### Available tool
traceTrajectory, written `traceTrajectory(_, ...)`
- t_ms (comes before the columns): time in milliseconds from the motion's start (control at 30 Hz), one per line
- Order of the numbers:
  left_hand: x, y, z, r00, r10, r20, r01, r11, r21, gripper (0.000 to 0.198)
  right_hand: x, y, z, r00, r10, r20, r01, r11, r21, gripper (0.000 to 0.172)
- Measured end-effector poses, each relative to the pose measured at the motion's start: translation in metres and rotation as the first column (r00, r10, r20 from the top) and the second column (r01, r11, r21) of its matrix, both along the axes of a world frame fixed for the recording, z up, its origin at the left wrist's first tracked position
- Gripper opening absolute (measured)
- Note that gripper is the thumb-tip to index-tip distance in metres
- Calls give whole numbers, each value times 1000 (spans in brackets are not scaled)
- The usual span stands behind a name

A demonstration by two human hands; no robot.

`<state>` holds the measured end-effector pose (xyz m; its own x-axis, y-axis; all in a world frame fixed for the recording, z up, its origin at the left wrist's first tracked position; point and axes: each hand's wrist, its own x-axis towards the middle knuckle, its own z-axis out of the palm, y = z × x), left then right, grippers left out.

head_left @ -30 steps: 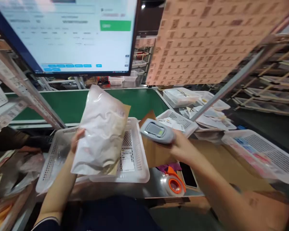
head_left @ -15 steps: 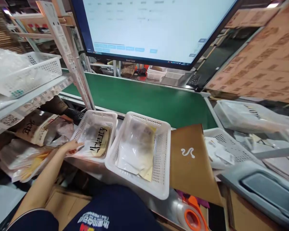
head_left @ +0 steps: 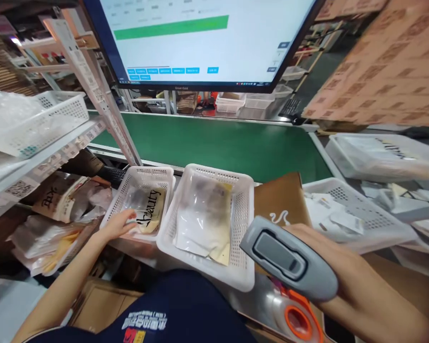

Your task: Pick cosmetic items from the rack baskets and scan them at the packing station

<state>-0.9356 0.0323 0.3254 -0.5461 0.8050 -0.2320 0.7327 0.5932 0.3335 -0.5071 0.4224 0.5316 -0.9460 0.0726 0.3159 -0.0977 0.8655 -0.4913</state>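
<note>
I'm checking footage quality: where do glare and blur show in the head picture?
Head view: white glints on the plastic packet; small text on the monitor is unreadable; the pinkish board, upper right, is smeared; the scanner in the right hand has clear edges.

A white basket (head_left: 70,108) sits on a shelf (head_left: 45,166).

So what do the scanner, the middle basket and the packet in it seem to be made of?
Scanner: probably hard plastic, smooth grey, judging by its rounded, moulded-looking shape.
Middle basket: likely white plastic, going by the rows of small holes through its walls.
Packet: outside looks like glossy plastic film, with creases and bright glints; what's inside, I can't tell.
</note>
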Motion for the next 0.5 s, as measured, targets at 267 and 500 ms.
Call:
traceTrajectory(267, 32, 70, -4, 994, 89, 56, -102, 945, 311, 19, 13, -14, -8, 996, -86, -13, 84, 987, -135, 37)
traceTrajectory(500, -31, 79, 130, 884, 410, 227, -354, 268, 896, 29, 6, -12, -1, 993, -102, -65, 96, 992, -87, 39)
